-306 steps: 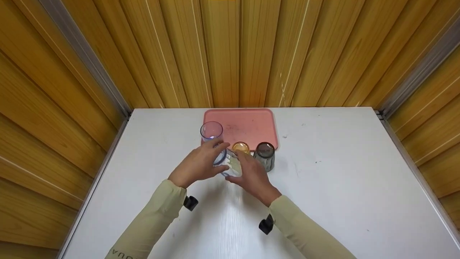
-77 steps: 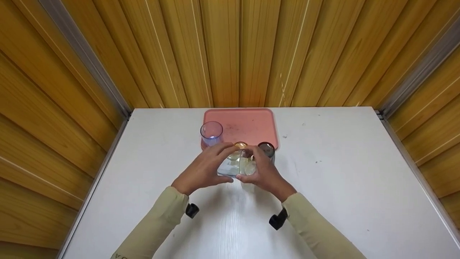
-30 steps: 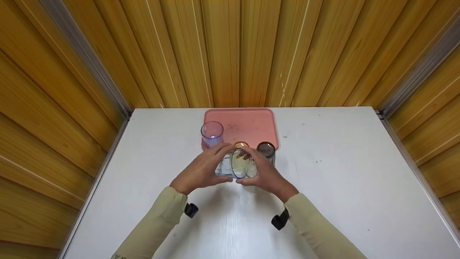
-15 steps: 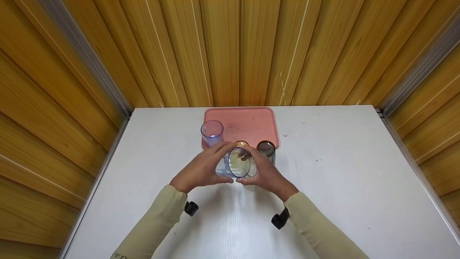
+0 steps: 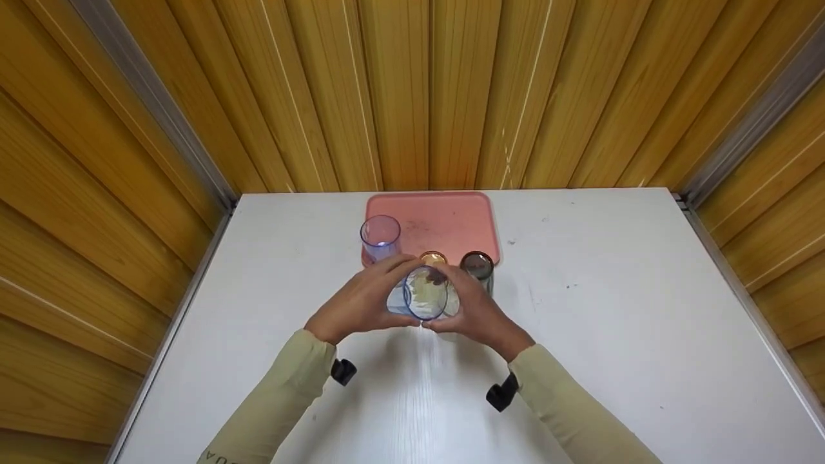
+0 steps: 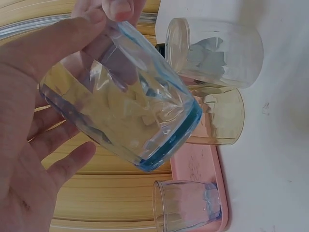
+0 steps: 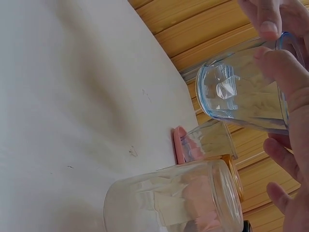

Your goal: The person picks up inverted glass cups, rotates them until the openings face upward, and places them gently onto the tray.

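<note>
A clear glass with blue tint (image 6: 130,101) is in the air above the white table (image 5: 612,361), before the near edge of the pink tray (image 5: 451,216). It is tilted, and its thick base points away from the person. The left hand (image 5: 364,296) and the right hand (image 5: 480,306) grasp it together, with thumbs and fingers bent around its wall. Close to the right hand, a colourless glass (image 7: 169,200) stands on the table. Beside it is an amber glass (image 6: 224,116), near the tray's near edge. A dark grey glass (image 5: 477,267) stands at the tray's near right corner. A bluish-purple glass (image 5: 381,250) stands upright at the near left corner of the tray, which lies along the table's far edge.
</note>
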A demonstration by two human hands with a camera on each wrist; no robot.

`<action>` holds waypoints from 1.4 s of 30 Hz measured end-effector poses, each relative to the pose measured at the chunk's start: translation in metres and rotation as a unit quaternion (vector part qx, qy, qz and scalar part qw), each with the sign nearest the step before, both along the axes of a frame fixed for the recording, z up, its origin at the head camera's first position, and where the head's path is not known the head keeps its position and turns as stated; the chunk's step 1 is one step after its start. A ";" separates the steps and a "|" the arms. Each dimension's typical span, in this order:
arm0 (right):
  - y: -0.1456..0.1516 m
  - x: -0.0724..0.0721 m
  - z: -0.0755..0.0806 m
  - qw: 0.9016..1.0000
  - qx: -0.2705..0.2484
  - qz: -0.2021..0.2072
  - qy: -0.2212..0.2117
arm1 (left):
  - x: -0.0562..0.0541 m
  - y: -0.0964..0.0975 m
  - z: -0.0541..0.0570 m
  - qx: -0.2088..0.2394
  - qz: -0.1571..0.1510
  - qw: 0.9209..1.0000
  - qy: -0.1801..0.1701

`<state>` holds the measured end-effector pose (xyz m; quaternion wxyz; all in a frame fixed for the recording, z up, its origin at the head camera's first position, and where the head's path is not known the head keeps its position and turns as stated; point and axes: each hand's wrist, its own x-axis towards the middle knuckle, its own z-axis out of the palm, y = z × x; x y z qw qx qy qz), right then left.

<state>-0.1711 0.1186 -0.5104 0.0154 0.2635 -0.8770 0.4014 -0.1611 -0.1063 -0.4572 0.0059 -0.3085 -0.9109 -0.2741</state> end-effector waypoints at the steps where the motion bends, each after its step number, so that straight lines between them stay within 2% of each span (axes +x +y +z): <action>1: 0.000 0.000 0.000 1.000 -0.002 0.001 -0.001 | 0.000 0.000 0.000 0.001 -0.001 1.000 0.001; 15: -0.004 0.002 -0.006 0.998 -0.033 -0.015 -0.053 | 0.001 -0.005 -0.004 0.038 0.013 0.999 -0.022; 24: -0.006 0.004 -0.008 0.996 -0.045 -0.024 -0.068 | 0.002 -0.006 -0.002 0.071 0.003 0.997 -0.016; 31: -0.008 0.006 -0.007 0.994 -0.054 -0.036 -0.084 | 0.002 -0.005 -0.001 0.089 -0.005 0.996 -0.030; 34: -0.008 0.006 -0.006 0.995 -0.050 -0.036 -0.082 | 0.000 -0.006 -0.001 0.090 -0.011 0.995 -0.034; 42: -0.007 0.005 -0.006 0.998 -0.042 -0.017 -0.037 | -0.002 -0.004 0.001 0.090 -0.033 0.995 -0.025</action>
